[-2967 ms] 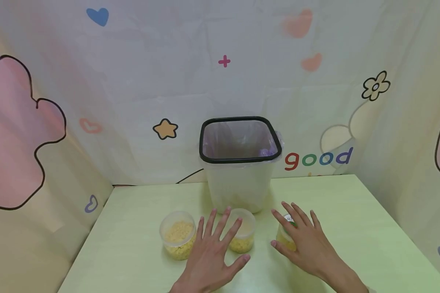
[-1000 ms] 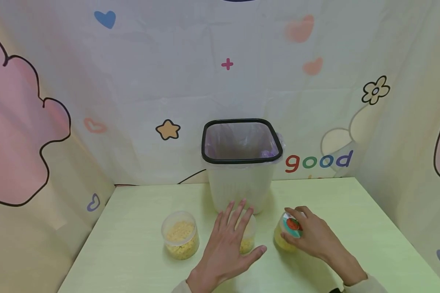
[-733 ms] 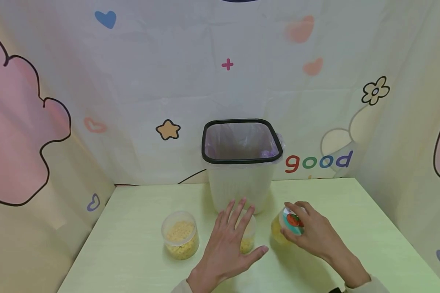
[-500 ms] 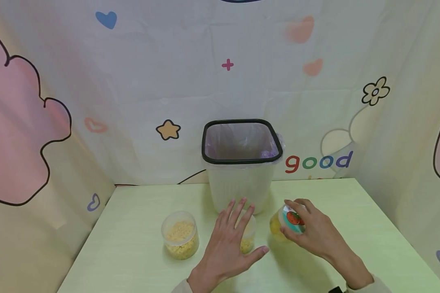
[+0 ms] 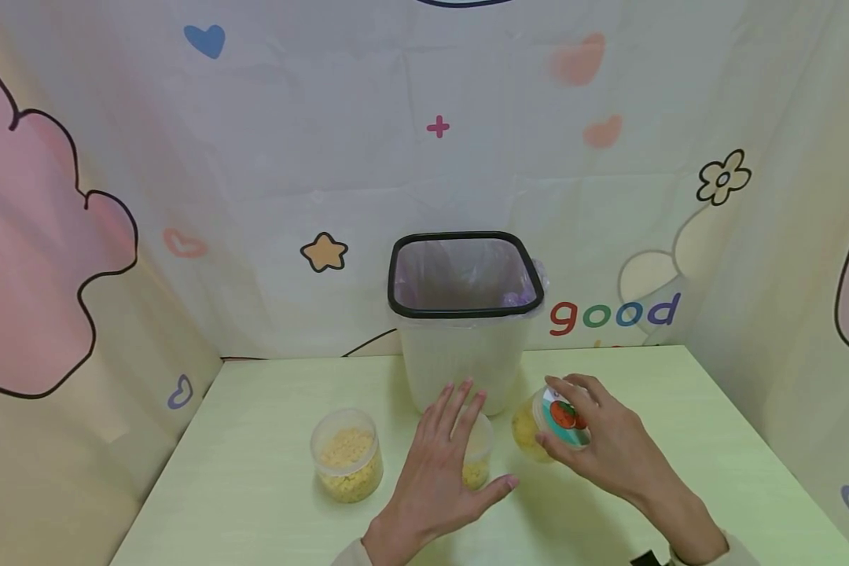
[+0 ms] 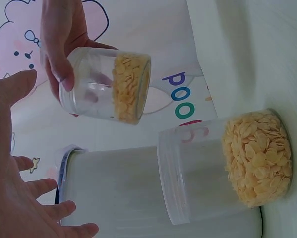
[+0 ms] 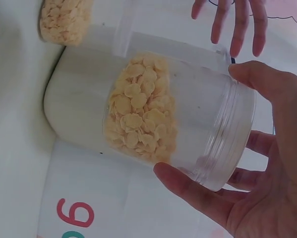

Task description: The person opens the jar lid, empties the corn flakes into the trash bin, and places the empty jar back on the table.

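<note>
My right hand [image 5: 611, 440] grips a clear jar of pale yellow flakes [image 5: 527, 432] by its lid end; the lid's label shows a red fruit. In the left wrist view this jar [image 6: 131, 87] hangs raised and tilted. Thumb and fingers spread around its lid in the right wrist view, with the flakes [image 7: 141, 109] through the wall. My left hand [image 5: 431, 479] hovers with fingers spread, holding nothing, and partly hides the middle jar [image 5: 476, 473]. That jar [image 6: 257, 158] stands upright on the table, about half full of flakes.
Another clear jar of flakes [image 5: 352, 478], open at the top, stands to the left on the pale green table [image 5: 255, 440]. Behind the jars a white bin with a black rim [image 5: 465, 313] and a plastic liner stands against the patterned cloth backdrop [image 5: 311, 118].
My right hand has closed around the lidded jar, raised it and tilted it, its base swinging leftward. The left hand moved slightly right over the middle jar, then stayed nearly still.
</note>
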`<state>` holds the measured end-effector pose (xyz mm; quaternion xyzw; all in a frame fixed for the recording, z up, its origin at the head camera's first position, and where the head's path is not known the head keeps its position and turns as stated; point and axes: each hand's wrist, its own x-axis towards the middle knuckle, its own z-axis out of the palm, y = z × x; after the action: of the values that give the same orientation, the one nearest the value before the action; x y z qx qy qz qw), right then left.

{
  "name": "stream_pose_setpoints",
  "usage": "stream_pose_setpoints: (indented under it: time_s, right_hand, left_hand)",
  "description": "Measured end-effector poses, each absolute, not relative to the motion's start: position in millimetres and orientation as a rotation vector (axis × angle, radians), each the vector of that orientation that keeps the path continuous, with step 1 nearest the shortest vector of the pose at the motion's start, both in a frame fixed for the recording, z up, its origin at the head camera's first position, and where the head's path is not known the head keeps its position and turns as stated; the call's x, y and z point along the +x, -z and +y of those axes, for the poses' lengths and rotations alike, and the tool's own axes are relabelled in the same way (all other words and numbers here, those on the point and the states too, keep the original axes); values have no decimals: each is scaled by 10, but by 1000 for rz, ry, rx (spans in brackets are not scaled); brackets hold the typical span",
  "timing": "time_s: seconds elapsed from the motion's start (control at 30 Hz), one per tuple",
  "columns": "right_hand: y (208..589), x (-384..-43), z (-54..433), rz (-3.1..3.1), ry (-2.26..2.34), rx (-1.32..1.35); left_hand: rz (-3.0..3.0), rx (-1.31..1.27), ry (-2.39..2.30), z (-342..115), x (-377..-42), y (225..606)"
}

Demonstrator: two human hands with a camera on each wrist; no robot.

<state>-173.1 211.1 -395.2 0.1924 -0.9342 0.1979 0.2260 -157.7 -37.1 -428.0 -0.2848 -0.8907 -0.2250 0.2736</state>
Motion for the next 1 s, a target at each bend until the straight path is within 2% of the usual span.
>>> stream_pose_setpoints:
  time_s: [1.0]
  right_hand:
    - [3650,-1678,1766,-2409,-776,547]
  left_hand:
    - [-2303,-752,667,-369,-1574,4202]
